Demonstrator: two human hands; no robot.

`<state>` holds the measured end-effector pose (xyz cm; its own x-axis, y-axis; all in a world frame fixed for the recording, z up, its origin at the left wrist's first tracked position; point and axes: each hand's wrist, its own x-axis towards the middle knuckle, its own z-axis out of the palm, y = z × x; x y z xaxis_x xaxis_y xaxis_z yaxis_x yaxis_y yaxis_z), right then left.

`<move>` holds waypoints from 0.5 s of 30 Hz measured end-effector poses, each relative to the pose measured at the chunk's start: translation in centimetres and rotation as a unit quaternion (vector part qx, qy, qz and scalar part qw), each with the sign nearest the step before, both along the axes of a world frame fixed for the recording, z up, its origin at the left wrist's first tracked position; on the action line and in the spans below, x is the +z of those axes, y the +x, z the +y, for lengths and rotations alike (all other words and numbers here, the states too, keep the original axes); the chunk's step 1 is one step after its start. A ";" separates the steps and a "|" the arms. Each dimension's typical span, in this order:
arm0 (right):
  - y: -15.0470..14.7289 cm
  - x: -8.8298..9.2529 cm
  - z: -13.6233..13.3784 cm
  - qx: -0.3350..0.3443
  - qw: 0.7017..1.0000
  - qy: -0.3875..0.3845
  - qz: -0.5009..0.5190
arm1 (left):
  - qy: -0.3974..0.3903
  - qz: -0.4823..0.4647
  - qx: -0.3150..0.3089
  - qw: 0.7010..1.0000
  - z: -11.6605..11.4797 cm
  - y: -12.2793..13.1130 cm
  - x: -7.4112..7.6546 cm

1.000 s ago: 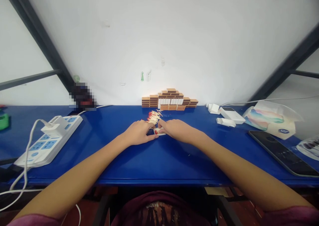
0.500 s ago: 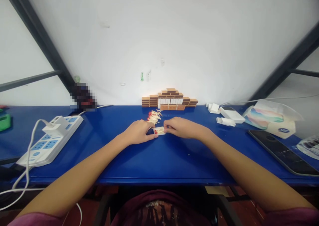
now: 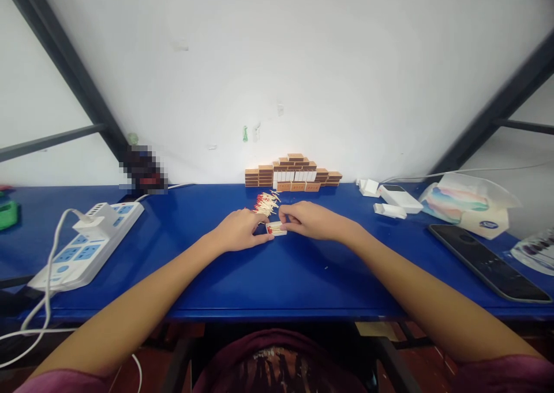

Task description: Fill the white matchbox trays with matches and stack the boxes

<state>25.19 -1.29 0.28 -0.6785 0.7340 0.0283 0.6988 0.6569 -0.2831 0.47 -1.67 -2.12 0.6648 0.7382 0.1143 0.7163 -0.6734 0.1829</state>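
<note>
A small white matchbox tray [image 3: 280, 232] lies on the blue table, with red-headed matches [image 3: 275, 227] inside it. My left hand [image 3: 242, 230] grips the tray's left end between thumb and fingers. Over the tray's right part, my right hand [image 3: 303, 219] is closed in a pinch; the matches run under its fingertips, which hide their ends. Just behind the tray is a loose heap of matches [image 3: 265, 204], heads mostly to the left. Beyond that, against the wall, stand stacked brown matchboxes [image 3: 295, 165], with several white pieces upright in the middle.
At left is a white power strip [image 3: 93, 254] with a plugged-in charger and cable. To the right lie white boxes [image 3: 400, 199], a tissue pack [image 3: 467, 205] and a black phone [image 3: 489, 263]. Dark metal bars slant up on both sides.
My right hand has shifted slightly left, further over the tray, and the matches in it lie flatter. My left hand stays on the tray's left end.
</note>
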 end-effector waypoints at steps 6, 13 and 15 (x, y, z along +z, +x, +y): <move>-0.1 -0.2 0.0 0.015 1.000 -0.007 0.004 | 0.001 -0.005 -0.004 1.000 0.1 0.0 -0.2; -0.6 -0.6 -0.1 -0.008 1.000 0.000 -0.015 | -0.001 -0.002 -0.001 1.000 0.0 0.1 -0.1; -0.7 -0.7 -0.2 -0.011 1.000 0.001 -0.017 | -0.005 0.000 -0.001 1.000 0.0 0.1 0.0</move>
